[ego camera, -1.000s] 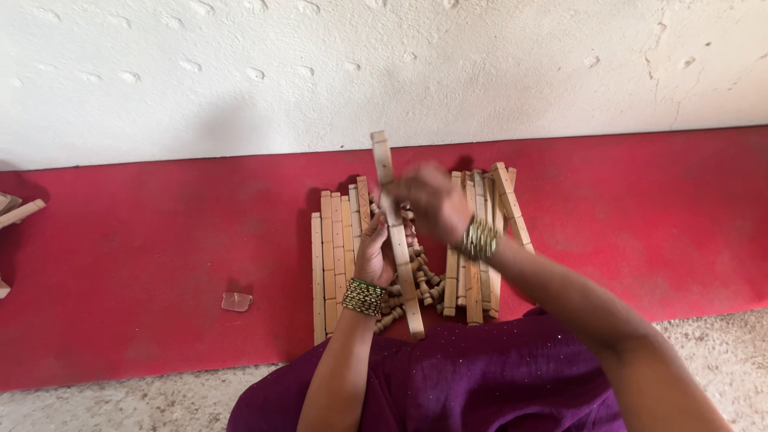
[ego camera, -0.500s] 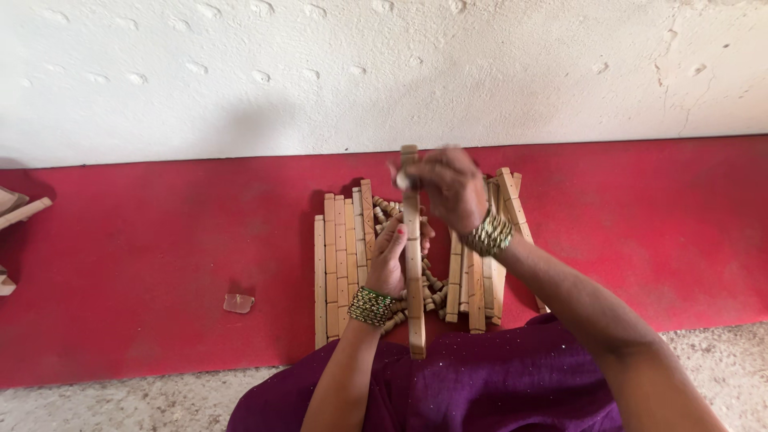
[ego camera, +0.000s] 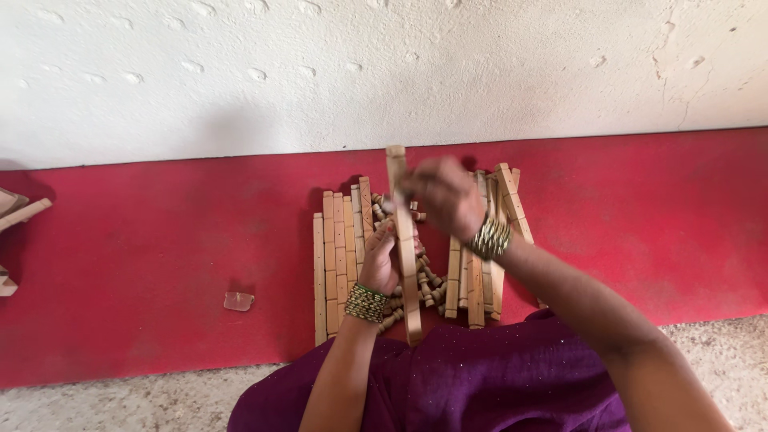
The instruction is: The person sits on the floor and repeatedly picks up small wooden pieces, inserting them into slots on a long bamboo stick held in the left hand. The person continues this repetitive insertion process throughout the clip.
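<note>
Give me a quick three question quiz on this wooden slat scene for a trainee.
1. True or false: both hands touch the long slat.
2. Which hand is at the slat's upper end? A left hand, B right hand.
3. What lies on the red floor between the two slat piles?

Key: 1 true. 2 B. 3 small wooden pegs.

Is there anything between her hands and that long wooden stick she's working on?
Nothing visible. The left hand grips the wooden strip from its left side, and the right hand is on its upper part, blurred. The pile of small wooden pegs lies on the red floor beneath it.
</note>
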`<state>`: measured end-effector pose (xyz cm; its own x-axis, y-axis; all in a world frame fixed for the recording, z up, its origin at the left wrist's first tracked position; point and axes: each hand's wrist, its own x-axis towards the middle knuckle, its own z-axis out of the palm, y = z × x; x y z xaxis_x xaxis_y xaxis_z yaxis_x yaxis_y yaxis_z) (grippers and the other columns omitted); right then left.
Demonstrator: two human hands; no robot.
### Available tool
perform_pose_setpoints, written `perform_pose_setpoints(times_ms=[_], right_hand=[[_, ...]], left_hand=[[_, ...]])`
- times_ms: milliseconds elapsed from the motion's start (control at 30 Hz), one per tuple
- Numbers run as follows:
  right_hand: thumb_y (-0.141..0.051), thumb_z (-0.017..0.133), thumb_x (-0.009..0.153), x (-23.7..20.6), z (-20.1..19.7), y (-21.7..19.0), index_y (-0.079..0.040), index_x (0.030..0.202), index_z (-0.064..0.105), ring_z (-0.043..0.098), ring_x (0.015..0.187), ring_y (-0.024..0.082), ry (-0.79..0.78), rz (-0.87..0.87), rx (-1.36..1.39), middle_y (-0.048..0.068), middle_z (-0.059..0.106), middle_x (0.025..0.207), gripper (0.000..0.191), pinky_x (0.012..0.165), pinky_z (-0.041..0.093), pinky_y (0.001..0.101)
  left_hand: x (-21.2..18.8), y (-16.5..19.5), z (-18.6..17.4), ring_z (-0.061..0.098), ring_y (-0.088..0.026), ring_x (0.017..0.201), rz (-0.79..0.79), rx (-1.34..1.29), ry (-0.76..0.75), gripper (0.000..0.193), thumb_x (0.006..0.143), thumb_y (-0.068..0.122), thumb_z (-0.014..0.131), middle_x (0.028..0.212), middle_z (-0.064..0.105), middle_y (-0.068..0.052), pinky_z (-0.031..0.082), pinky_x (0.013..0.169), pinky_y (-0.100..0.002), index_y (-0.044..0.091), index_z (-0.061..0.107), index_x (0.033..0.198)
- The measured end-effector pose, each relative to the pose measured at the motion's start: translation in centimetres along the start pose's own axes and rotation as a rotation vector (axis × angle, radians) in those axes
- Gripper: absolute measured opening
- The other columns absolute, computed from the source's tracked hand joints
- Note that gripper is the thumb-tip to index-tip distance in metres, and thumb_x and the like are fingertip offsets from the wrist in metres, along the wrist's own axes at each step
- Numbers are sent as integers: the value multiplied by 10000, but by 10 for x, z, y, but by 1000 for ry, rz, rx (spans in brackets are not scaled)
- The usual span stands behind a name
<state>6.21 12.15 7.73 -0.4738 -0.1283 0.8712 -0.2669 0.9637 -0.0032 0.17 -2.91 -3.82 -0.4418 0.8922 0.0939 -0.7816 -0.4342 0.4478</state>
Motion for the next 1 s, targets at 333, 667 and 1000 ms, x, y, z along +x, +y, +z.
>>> perform_pose_setpoints(times_ms=[333, 667, 1000], right_hand=[[-111, 595, 990, -52, -7, -77, -101, 979, 654, 649, 673, 144, -775, 499, 327, 58, 680, 873, 61, 555, 574, 232], [-66, 750, 854, -6, -13, 0, -126, 1020, 730, 656, 839, 160, -25, -7, 5, 42, 684, 1014, 178, 597, 551, 268], [-147, 586, 989, -26, -23, -70, -165, 1032, 673, 622, 474, 88, -1176, 697, 262, 10, 731, 787, 99, 341, 465, 258]], left_hand=[[14, 5, -9, 636, -148, 855, 62, -41, -63, 331, 1019, 245, 597, 974, 669, -62, 561, 788, -308, 9, 651, 1245], [20, 11, -2, 673, -162, 911, 39, 91, -86, 215, 1010, 230, 579, 1065, 710, -60, 572, 771, -331, 86, 658, 1150], [29, 23, 6, 657, -139, 887, 141, 35, -101, 251, 972, 250, 652, 1054, 705, -62, 570, 802, -331, 56, 685, 1127]])
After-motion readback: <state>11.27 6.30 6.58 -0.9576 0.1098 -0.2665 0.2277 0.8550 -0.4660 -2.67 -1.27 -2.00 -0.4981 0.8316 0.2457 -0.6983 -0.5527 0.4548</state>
